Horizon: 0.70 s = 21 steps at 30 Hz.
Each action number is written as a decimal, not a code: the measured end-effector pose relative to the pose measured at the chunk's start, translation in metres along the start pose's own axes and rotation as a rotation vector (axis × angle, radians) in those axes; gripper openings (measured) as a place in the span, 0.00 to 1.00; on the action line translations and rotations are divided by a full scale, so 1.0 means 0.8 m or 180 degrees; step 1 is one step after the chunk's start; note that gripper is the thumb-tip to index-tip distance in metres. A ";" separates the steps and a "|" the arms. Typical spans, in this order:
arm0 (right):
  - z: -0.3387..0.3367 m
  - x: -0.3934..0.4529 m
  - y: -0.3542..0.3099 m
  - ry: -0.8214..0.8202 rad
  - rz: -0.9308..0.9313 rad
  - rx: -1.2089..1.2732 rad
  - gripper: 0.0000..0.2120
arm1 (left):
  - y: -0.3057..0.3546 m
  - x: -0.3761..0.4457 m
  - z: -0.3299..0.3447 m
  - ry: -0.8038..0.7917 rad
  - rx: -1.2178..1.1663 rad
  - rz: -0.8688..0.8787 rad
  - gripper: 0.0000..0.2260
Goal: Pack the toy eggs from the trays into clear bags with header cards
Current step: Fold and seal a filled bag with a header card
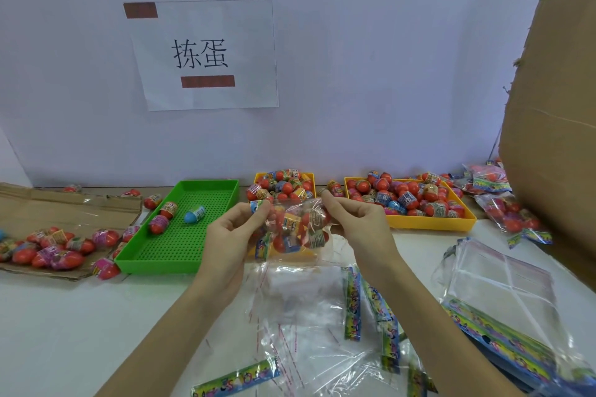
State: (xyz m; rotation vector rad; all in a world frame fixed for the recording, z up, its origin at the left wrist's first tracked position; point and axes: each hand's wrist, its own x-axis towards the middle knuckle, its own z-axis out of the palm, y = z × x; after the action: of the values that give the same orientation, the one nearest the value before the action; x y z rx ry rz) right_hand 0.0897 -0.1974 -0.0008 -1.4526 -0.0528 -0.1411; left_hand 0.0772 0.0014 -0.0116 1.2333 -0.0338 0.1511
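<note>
White table (pixel 80 332) against pale wall, paper sign (pixel 206 55) taped above. Landmark: green tray (pixel 180 255), left of centre, holding four loose eggs. Cardboard box (pixel 554 106) far right of green tray. Two yellow trays (pixel 429 222) right of it, heaped with toy eggs (pixel 403 196). Flat cardboard sheet (pixel 64 203) to its left, more eggs on it. Empty clear bags (pixel 309 300) with header cards near-right of it. Filled bag (pixel 296 229) held just right of green tray, above table. Left hand (pixel 232 235) and right hand (pixel 358 222) pinching bag's top edge, fingers clamped on film.
</note>
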 end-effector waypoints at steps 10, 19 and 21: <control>-0.002 -0.004 0.004 -0.1007 0.0234 -0.0578 0.13 | -0.001 0.013 -0.011 0.0560 -0.0556 0.0119 0.07; -0.011 0.005 0.008 -0.0376 -0.0033 -0.0540 0.07 | -0.010 0.009 -0.013 -0.0660 -0.0102 -0.0227 0.19; -0.014 0.006 0.005 -0.0424 -0.0121 -0.0648 0.06 | -0.008 0.013 -0.019 -0.0551 -0.0169 -0.0206 0.21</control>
State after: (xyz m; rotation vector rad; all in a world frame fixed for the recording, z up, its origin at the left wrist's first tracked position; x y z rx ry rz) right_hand 0.0941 -0.2084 -0.0057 -1.6637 -0.1793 -0.0822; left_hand 0.0877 0.0143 -0.0214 1.1902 -0.1471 -0.0133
